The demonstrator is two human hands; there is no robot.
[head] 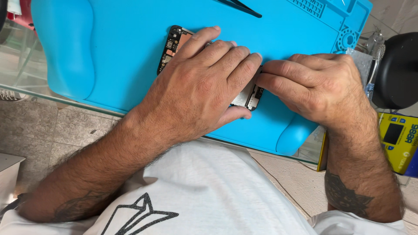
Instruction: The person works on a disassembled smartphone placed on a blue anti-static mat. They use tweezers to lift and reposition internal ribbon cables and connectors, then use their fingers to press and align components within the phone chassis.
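The left hand (204, 82) lies flat, fingers spread, pressing down on an opened phone (174, 45) whose bare circuit boards show at both ends, on the blue mat (113, 52). The right hand (313, 85) is curled, fingertips pinched at the phone's lower end (252, 96); it seems to hold a small part or tool there, but the fingers hide it. The risk, as I judge it: heavy palm pressure could crack the board or screen beneath, and a slip of the pinching fingers could tear a connector or send a small part off the mat's edge onto the floor. Black tweezers (244, 8) lie at the mat's far side. At the right sits a black round object (398, 69), and below it a yellow box-shaped device (398, 141) with a dark screen and blue lettering.
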